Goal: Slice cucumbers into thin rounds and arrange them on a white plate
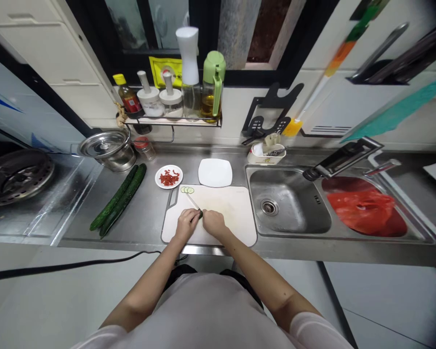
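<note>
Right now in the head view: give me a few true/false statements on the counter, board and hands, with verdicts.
1. Both hands, left hand and right hand, are over the cutting board. True.
2. Two whole cucumbers lie in the sink. False: they lie on the counter, left of the board.
3. A few cucumber slices sit at the board's far left corner. True.
4. The small round dish holds green pieces. False: the pieces are red.
5. The square white plate beyond the board is bare. True.
</note>
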Demonstrator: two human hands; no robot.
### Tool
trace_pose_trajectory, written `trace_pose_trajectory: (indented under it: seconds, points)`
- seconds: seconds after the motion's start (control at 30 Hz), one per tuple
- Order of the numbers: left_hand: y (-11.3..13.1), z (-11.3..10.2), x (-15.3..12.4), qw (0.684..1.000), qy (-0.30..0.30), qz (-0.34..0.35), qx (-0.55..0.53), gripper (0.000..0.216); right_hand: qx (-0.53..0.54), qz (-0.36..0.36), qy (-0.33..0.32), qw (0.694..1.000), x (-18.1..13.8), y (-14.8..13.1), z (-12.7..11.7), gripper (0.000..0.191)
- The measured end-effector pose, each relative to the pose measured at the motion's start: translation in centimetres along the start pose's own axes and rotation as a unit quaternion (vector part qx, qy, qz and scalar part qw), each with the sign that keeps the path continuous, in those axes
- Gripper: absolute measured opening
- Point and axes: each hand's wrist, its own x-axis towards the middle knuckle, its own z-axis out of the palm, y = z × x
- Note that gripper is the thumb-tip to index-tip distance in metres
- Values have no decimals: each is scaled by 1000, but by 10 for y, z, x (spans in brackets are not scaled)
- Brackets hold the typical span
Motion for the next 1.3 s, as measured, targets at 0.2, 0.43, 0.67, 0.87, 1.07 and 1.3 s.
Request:
trace_pose_trajectory:
  seconds: [0.2,0.43,0.67,0.87,1.07,1.3]
  points:
    - [3,-1,1,1000,-1,3,-4,19,1,5,-3,1000,-8,6,7,30]
    - [4,1,0,1000,3,-4,-7,20,-16,32,-16,999,-32,17,18,26]
    - [4,3,0,1000,5,-9,-10,20,-17,41,-20,999,-40,22,21,27]
    - [6,2,1,1000,6,-14,-15,21,-17,37,-24,999,-33,20,20,28]
    - [6,2,1,1000,4,-6,-9,20,-12,39,-23,999,-30,18,17,29]
    - [8,2,1,1000,9,-6,-5,20,-12,27,-11,1000,-17,13,12,29]
